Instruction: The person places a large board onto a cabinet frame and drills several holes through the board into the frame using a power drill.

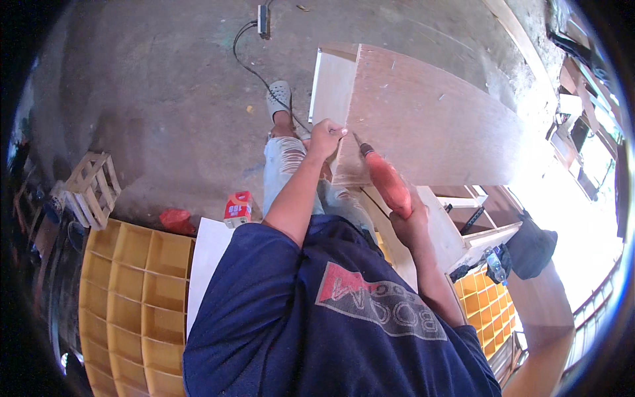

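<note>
A large pale plywood box (pixel 430 119) lies in front of me, with its open end on the left. My right hand (pixel 411 223) is wrapped round the rear of a red power drill (pixel 389 183). The drill's dark chuck and thin bit point up and left, close to the panel's left edge. At that edge my left hand (pixel 326 137) is closed, thumb and fingers pinched together near the bit's tip. Whatever sits in the pinch is too small to make out.
A black cable runs from a power strip (pixel 263 21) past my shoe (pixel 279 96). To my left are a yellow compartment rack (pixel 144 284), a red-and-white carton (pixel 238 208), a red plastic bag (pixel 177 220) and a wooden crate (pixel 92 188). On the right stands a wooden cabinet frame (pixel 489 239).
</note>
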`<move>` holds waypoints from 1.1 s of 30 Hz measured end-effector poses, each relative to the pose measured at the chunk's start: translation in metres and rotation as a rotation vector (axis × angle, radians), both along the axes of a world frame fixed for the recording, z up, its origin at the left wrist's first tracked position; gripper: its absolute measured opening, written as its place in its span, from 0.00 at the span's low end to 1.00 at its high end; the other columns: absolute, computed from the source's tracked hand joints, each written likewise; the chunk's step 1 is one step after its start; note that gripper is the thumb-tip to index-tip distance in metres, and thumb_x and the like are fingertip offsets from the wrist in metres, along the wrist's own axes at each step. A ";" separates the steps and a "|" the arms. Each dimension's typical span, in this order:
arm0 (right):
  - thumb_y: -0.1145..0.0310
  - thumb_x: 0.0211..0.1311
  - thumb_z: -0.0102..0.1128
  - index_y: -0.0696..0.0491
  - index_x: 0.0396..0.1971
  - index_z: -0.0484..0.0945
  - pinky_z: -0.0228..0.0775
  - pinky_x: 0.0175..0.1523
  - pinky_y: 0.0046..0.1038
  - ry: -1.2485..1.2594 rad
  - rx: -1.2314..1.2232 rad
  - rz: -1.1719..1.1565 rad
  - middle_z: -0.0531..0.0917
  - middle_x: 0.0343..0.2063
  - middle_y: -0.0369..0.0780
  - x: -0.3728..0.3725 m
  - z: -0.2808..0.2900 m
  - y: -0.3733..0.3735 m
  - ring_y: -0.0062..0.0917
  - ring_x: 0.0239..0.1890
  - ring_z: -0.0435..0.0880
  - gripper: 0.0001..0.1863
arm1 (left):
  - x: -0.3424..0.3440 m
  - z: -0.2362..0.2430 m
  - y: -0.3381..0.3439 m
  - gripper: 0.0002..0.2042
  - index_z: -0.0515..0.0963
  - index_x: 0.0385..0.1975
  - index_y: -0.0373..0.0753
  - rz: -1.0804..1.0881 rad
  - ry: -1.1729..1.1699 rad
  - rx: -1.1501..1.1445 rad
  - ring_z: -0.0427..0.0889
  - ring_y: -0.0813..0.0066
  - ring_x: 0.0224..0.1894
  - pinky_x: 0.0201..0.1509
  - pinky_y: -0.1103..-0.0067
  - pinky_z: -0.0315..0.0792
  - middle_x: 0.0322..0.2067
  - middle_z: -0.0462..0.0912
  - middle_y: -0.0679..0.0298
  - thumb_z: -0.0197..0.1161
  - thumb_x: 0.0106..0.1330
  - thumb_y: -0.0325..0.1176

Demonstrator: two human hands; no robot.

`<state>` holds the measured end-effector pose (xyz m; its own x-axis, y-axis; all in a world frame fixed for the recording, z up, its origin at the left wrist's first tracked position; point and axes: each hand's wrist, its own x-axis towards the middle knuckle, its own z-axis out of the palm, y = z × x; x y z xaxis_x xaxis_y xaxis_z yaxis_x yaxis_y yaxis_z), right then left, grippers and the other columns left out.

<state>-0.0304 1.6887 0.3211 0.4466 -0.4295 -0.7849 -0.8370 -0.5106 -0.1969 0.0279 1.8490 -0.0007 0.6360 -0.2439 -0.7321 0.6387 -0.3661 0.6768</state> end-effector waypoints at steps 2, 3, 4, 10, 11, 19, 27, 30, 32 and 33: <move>0.75 0.54 0.63 0.45 0.74 0.66 0.77 0.62 0.43 -0.088 0.022 0.093 0.85 0.56 0.51 0.000 -0.002 -0.001 0.49 0.58 0.84 0.42 | -0.001 -0.002 -0.001 0.11 0.83 0.30 0.33 0.011 0.009 -0.005 0.85 0.70 0.33 0.42 0.73 0.78 0.31 0.89 0.56 0.78 0.61 0.34; 0.75 0.54 0.63 0.45 0.74 0.66 0.77 0.62 0.43 -0.077 0.021 0.096 0.85 0.56 0.51 0.001 -0.002 -0.001 0.49 0.58 0.84 0.42 | -0.001 -0.003 -0.001 0.10 0.83 0.30 0.33 0.014 0.033 -0.006 0.84 0.75 0.32 0.41 0.75 0.77 0.30 0.89 0.59 0.77 0.63 0.32; 0.75 0.54 0.64 0.43 0.74 0.65 0.77 0.62 0.43 -0.038 0.031 0.083 0.85 0.55 0.52 0.002 -0.002 0.000 0.49 0.58 0.84 0.43 | -0.001 -0.003 -0.001 0.10 0.83 0.30 0.33 0.021 0.018 -0.006 0.84 0.75 0.32 0.41 0.75 0.77 0.30 0.89 0.59 0.77 0.63 0.32; 0.72 0.56 0.64 0.40 0.74 0.64 0.76 0.62 0.45 0.122 0.005 0.109 0.84 0.55 0.52 0.018 0.004 0.003 0.50 0.58 0.83 0.42 | -0.001 0.000 0.000 0.12 0.84 0.31 0.33 0.026 0.024 -0.022 0.86 0.69 0.34 0.43 0.73 0.78 0.31 0.89 0.55 0.78 0.62 0.35; 0.72 0.58 0.62 0.43 0.74 0.66 0.73 0.66 0.44 0.213 0.023 0.076 0.83 0.59 0.51 0.022 0.006 0.003 0.48 0.64 0.80 0.40 | -0.002 0.000 0.000 0.12 0.83 0.31 0.33 0.023 0.026 -0.012 0.86 0.70 0.34 0.43 0.73 0.78 0.31 0.89 0.56 0.78 0.62 0.34; 0.70 0.57 0.61 0.44 0.73 0.66 0.75 0.61 0.47 0.099 0.005 0.142 0.84 0.54 0.53 0.023 0.007 0.003 0.53 0.57 0.82 0.39 | -0.004 -0.001 -0.003 0.11 0.84 0.31 0.32 0.092 0.091 -0.056 0.87 0.70 0.33 0.41 0.73 0.78 0.31 0.89 0.55 0.78 0.62 0.34; 0.73 0.52 0.59 0.51 0.67 0.74 0.72 0.66 0.38 -0.095 0.134 -0.216 0.84 0.58 0.50 -0.033 0.023 -0.010 0.42 0.62 0.83 0.36 | 0.002 0.049 0.005 0.11 0.84 0.33 0.33 -0.018 -0.167 0.157 0.88 0.61 0.34 0.43 0.69 0.79 0.31 0.89 0.53 0.77 0.60 0.33; 0.78 0.46 0.59 0.58 0.61 0.76 0.76 0.53 0.29 -0.160 0.109 -0.207 0.84 0.40 0.40 -0.060 0.026 -0.010 0.26 0.44 0.84 0.34 | -0.008 0.080 -0.006 0.12 0.82 0.36 0.32 0.268 0.386 -0.153 0.88 0.60 0.34 0.45 0.68 0.79 0.30 0.88 0.55 0.75 0.63 0.34; 0.79 0.47 0.58 0.58 0.62 0.76 0.76 0.54 0.28 -0.264 0.171 -0.321 0.85 0.43 0.39 -0.075 0.026 -0.008 0.26 0.46 0.84 0.35 | -0.021 0.108 -0.014 0.12 0.81 0.37 0.32 0.160 0.054 -0.063 0.87 0.60 0.34 0.44 0.67 0.79 0.30 0.87 0.55 0.71 0.66 0.36; 0.79 0.47 0.58 0.58 0.62 0.76 0.76 0.54 0.28 -0.294 0.191 -0.329 0.85 0.43 0.39 -0.080 0.026 -0.008 0.26 0.46 0.84 0.35 | -0.022 0.120 -0.022 0.12 0.80 0.39 0.32 0.046 -0.229 0.055 0.87 0.60 0.34 0.44 0.67 0.79 0.29 0.87 0.55 0.68 0.70 0.37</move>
